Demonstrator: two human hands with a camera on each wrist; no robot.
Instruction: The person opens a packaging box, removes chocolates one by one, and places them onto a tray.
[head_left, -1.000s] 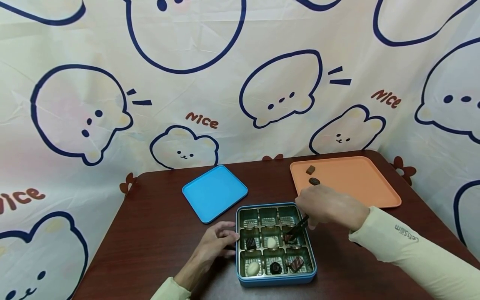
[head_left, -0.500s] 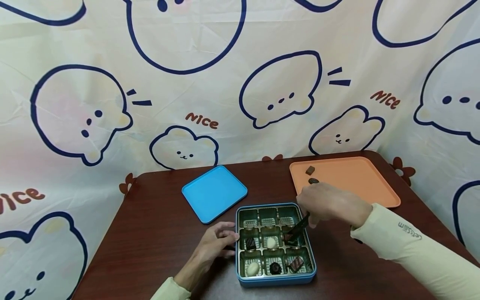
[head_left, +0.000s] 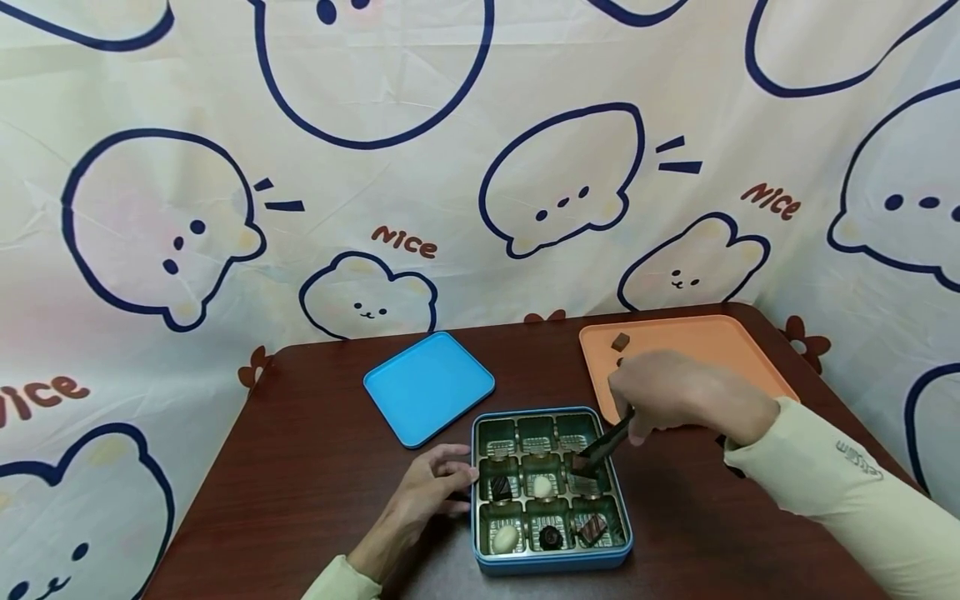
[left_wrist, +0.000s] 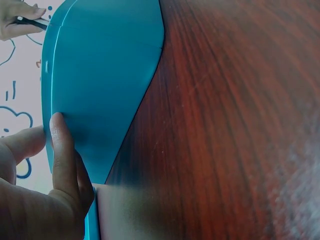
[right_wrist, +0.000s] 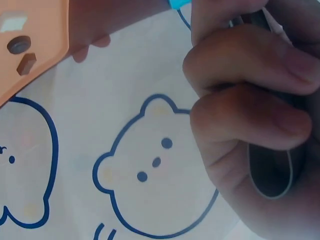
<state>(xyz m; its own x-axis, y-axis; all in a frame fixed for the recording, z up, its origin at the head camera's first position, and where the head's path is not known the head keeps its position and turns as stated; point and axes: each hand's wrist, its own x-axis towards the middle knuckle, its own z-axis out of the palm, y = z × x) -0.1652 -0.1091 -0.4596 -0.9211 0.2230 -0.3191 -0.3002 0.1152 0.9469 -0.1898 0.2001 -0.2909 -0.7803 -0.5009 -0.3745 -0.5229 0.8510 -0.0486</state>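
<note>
A blue tin (head_left: 555, 563) with a gold divided insert sits before me. My left hand (head_left: 427, 487) rests against its left side; in the left wrist view, fingertips (left_wrist: 57, 127) touch the tin's wall and rim. With curled fingers my right hand (head_left: 678, 392) grips black tongs (head_left: 609, 442), whose tips reach into the right compartment of the middle row. At the tips is a brown chocolate (head_left: 579, 463), partly covered by the tongs. The middle row also holds a dark chocolate (head_left: 501, 487) and a white one (head_left: 542, 486). Several chocolates lie in the front row.
Behind the tin lies a blue tray (head_left: 429, 387). An orange tray (head_left: 720, 342) at the back right bears a brown square chocolate (head_left: 620, 342); the right wrist view also shows a dark oval chocolate (right_wrist: 19, 45) and a pale piece (right_wrist: 13, 21) there. A patterned cloth (head_left: 450, 183) hangs behind the table.
My right hand and the tongs have moved right and slightly up. The brown chocolate at the tips has risen, baring the compartment's floor. My left hand has stayed put.
</note>
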